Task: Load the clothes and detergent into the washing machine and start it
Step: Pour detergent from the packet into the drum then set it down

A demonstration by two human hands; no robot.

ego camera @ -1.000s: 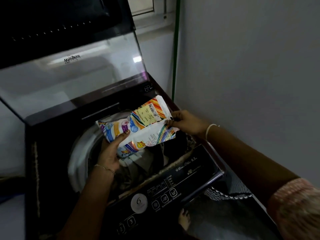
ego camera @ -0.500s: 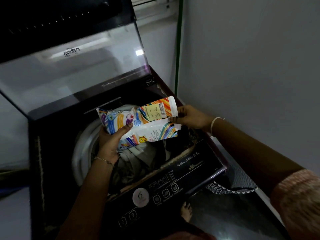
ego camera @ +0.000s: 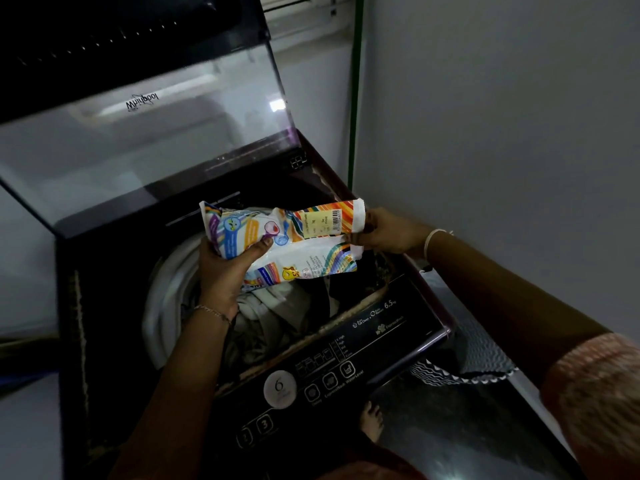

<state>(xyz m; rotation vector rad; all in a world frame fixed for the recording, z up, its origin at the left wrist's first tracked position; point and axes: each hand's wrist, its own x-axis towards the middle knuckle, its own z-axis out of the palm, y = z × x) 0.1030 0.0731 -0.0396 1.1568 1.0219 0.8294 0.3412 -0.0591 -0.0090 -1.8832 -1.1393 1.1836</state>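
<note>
Lighting: dim, and fine detail in the dark areas cannot be made out.
Washing machine (ego camera: pixel 86 306): top-loader, with its left side and near corner cut off by the frame edge.
Lid (ego camera: pixel 138 140): glass, raised. Its upper part is lost in shadow.
Drum (ego camera: pixel 162 299): only the pale left rim shows. The far and right parts are hidden behind the packet and hands.
Clothes (ego camera: pixel 277 306): pale and dark fabric lying in the drum, partly covered by the left forearm. Separate garments cannot be told apart.
Control panel (ego camera: pixel 346 368): along the near edge of the machine. Most of the small print is unreadable.
Left hand (ego camera: pixel 221 271): grips the left end of the detergent packet (ego camera: pixel 294 244), thumb across the printed face. The fingers are curled underneath, out of sight.
Detergent packet position: held roughly level above the drum opening, between both hands, clear of the clothes. Whether its right end is opened cannot be told.
Right hand (ego camera: pixel 391 233): pinches the packet's right end. The fingertips are hidden behind the packet edge.
</note>
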